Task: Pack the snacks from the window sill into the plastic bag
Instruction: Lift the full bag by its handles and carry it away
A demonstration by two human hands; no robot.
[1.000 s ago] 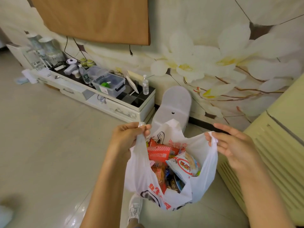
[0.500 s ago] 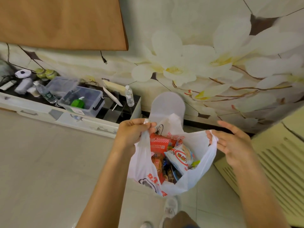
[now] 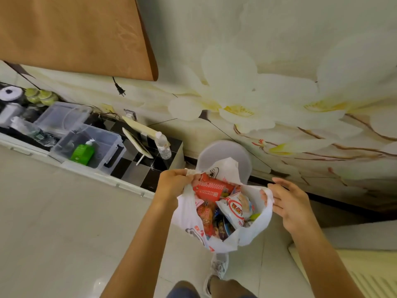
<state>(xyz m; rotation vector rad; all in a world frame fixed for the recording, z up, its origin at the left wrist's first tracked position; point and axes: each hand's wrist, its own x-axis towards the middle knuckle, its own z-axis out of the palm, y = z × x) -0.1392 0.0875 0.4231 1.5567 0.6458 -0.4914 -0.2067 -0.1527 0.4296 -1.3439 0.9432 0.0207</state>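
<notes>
A white plastic bag [image 3: 253, 233] with red print hangs open in mid-air between my hands. Inside lie several snack packets: a red packet [image 3: 211, 187] on top, a white packet with a red ring [image 3: 236, 208] and darker ones beneath. My left hand [image 3: 175, 183] grips the bag's left handle in curled fingers. My right hand [image 3: 287, 201] pinches the right handle with its thumb, the other fingers stretched out. No window sill is in view.
A low white cabinet [image 3: 90, 168] with a black checkered top runs along the flowered wall at left, holding clear storage boxes [image 3: 90, 147], a green pump bottle [image 3: 82, 152] and a water bottle [image 3: 163, 145]. A white stool [image 3: 227, 153] stands behind the bag. A cream unit [image 3: 348, 269] is at lower right.
The view has swung and moved closer to the wall and cabinet. Both hands keep hold of the bag's handles, and my leg and shoe now show below the bag.
</notes>
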